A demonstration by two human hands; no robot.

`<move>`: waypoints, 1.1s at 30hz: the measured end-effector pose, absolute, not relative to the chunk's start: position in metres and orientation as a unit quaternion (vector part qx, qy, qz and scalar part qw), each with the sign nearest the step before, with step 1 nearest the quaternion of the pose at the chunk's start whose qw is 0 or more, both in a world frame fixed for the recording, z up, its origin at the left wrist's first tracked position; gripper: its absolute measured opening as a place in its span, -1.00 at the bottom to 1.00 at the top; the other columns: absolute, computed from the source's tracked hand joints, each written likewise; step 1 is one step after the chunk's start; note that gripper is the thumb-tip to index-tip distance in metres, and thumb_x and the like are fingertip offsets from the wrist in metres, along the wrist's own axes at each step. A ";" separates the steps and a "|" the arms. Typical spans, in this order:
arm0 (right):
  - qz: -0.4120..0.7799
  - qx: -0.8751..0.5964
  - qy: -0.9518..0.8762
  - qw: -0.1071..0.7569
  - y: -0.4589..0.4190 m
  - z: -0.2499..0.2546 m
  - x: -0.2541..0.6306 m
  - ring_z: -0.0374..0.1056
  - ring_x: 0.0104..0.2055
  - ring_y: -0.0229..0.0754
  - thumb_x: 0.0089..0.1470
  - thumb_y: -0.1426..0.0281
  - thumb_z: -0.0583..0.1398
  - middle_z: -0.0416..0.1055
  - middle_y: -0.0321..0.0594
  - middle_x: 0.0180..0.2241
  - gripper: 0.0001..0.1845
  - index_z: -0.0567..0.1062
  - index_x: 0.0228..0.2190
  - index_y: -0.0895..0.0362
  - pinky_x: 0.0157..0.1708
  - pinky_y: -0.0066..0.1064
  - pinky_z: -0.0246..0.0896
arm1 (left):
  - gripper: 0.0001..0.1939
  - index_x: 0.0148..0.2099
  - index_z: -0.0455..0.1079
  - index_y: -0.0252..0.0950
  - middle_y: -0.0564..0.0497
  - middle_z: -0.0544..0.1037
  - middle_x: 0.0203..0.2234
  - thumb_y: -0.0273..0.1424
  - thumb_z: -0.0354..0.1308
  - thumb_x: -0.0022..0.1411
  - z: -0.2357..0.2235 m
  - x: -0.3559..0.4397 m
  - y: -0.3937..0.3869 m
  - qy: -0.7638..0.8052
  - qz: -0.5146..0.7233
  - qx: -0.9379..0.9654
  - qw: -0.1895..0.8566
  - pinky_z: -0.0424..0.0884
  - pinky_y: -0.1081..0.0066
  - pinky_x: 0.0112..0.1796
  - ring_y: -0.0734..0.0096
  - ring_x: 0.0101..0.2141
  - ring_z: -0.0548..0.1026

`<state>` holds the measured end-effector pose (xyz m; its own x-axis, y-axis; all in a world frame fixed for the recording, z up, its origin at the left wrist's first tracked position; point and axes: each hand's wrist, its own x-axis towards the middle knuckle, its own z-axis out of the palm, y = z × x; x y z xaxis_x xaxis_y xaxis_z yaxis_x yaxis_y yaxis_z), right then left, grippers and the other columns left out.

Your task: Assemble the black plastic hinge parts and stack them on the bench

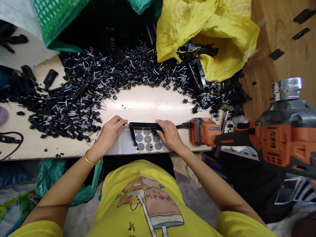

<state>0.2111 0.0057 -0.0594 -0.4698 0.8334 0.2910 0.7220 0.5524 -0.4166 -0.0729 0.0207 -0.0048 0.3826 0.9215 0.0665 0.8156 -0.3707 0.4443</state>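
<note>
Both of my hands meet at a long black jointed plastic part (144, 125), held level over the front of the wooden table. My right hand (170, 135) is closed around its right end. A thinner black arm (132, 135) hangs down from the left end, with a round knob at its tip. My left hand (110, 132) pinches a small screw at that left end; a bit of metal shank shows, and its head is hidden by the fingers. Beneath lies a pale sheet with grey round stickers (148, 139).
A large heap of black-headed screws (138, 65) curves around the back and left of the table. Black plastic parts (50, 78) lie at left. A yellow sack (204, 36) and a green sack (56, 23) stand behind. An orange cordless power tool (283, 131) is at right.
</note>
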 end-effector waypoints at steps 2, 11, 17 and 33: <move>0.093 -0.458 -0.853 0.233 0.002 -0.062 0.217 0.31 -0.03 -0.05 0.19 0.34 0.07 0.39 0.01 -0.05 -0.49 0.13 0.14 0.19 0.02 -0.10 0.18 | -0.78 -0.09 0.41 -0.34 -0.06 0.46 -0.28 -0.48 -0.04 0.31 0.005 -0.066 0.021 0.539 0.099 0.823 0.148 0.38 0.45 -0.40 0.39 -0.36 0.45; 0.044 -0.452 -0.857 0.243 -0.007 -0.075 0.221 0.31 -0.12 -0.08 0.17 0.38 0.11 0.40 -0.03 -0.11 -0.31 -0.07 0.23 0.12 -0.06 -0.19 0.14 | -0.74 -0.14 0.42 -0.39 -0.14 0.48 -0.33 -0.63 -0.05 0.21 0.024 -0.041 0.038 0.470 -0.027 0.867 0.164 0.42 0.34 -0.36 0.26 -0.32 0.45; 0.012 -0.476 -0.849 0.229 -0.008 -0.082 0.219 0.27 -0.22 -0.13 0.17 0.39 0.11 0.41 -0.09 -0.18 -0.33 -0.04 0.23 0.09 -0.12 -0.25 0.08 | -0.70 -0.05 0.44 -0.30 -0.11 0.54 -0.21 -0.28 0.13 0.21 -0.019 -0.069 0.047 0.515 0.154 0.787 0.303 0.44 0.18 -0.09 0.19 -0.13 0.47; 0.104 -0.464 -0.851 0.223 0.005 -0.026 0.182 0.17 0.01 0.02 0.11 0.35 0.08 0.22 0.00 0.00 -0.37 0.07 0.20 0.08 0.00 -0.11 0.06 | -0.20 0.29 -0.07 -0.37 0.01 0.46 -0.37 -0.24 0.21 0.11 -0.031 -0.038 -0.009 0.656 0.192 0.635 0.359 0.40 0.42 -0.39 0.45 -0.48 0.43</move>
<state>0.1820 0.0050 -0.0262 -0.4702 0.8357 0.2838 0.7426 0.5484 -0.3845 -0.0382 -0.0094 -0.0310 0.0650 0.9719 -0.2261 0.6958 0.1183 0.7084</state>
